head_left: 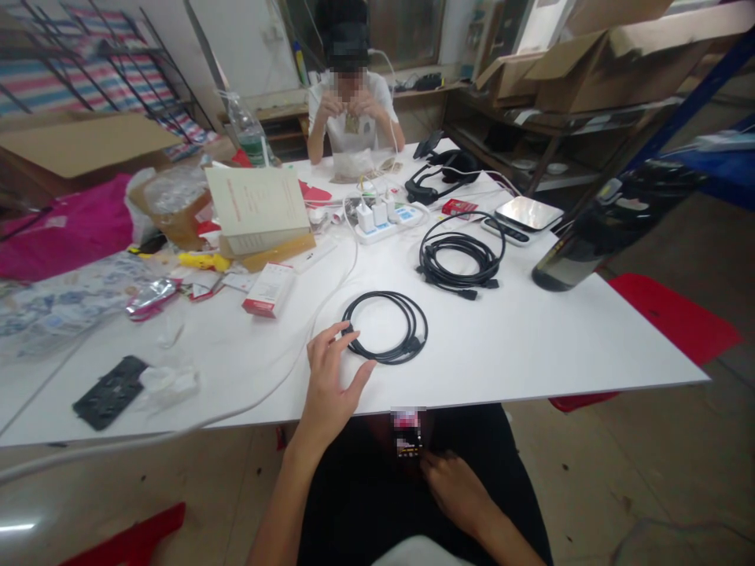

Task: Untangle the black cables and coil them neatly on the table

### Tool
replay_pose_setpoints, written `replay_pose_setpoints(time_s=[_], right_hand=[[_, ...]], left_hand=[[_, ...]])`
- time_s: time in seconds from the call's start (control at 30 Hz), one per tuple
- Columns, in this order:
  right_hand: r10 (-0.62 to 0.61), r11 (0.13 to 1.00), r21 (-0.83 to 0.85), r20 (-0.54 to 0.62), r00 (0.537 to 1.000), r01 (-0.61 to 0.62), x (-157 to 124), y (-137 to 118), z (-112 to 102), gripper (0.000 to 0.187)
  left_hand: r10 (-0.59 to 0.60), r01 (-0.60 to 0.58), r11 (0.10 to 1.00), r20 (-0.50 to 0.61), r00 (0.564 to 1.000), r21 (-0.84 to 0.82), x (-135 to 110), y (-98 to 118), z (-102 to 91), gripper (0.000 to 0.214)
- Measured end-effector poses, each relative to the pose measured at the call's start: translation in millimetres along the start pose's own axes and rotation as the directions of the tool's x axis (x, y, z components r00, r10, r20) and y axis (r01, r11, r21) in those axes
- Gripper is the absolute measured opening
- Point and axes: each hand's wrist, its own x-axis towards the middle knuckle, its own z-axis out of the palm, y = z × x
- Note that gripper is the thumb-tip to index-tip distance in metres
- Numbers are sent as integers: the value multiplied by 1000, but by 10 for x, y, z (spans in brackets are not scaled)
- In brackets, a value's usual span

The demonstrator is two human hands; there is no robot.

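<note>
My left hand (331, 373) reaches over the table's front edge, fingers spread and thumb apart. Its fingertips are at the left side of a coiled black cable (394, 360); whether they press on it I cannot tell. Below the table edge, over my lap, my right hand (460, 489) has its fingers curled at the lower right corner of a phone (406, 434) with a lit screen. Part of that grip is hidden. Farther back on the right lies a thicker bundle of black cables (463, 275) with plug ends showing.
Behind the cables stand a power strip (383, 228) with chargers and a small scale (529, 214). A dark bottle (581, 244) is at right. Leftward lie a red-white box (270, 291), a black plastic piece (110, 391) and a white cord (283, 377). Opposite sits another person (354, 126), hands raised.
</note>
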Motion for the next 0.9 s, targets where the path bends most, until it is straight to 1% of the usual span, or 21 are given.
replay_pose_setpoints(time_s=[0.07,0.17,0.3,0.47,0.6,0.73,0.9], right_hand=[[3,1000,-17,48,999,-2,-28,-45,45,58],[8,999,-46,106,994,-3,-27,-78,57,61],[-7,999,-45,112,994,12,7,-85,30,58],[-6,998,-56,144,989,15,11,-96,-14,62],[11,998,-64,115,993,-4,-5,-102,-37,62],[22,1000,-24,69,997,-20,15,-98,-43,65],[40,999,-29,28,999,-39,62,-75,-12,69]], left_hand=[[28,-28,1000,9,1000,9,-1,20,-2,39],[35,-35,999,20,999,16,5,36,1,37],[19,-19,1000,12,1000,-1,24,32,3,36],[-7,7,1000,-1,1000,-26,26,18,2,33],[-18,18,999,-3,1000,-31,17,6,7,32],[-22,21,999,-14,1000,-46,12,2,-1,31],[8,-11,996,-38,999,-86,23,100,-2,28]])
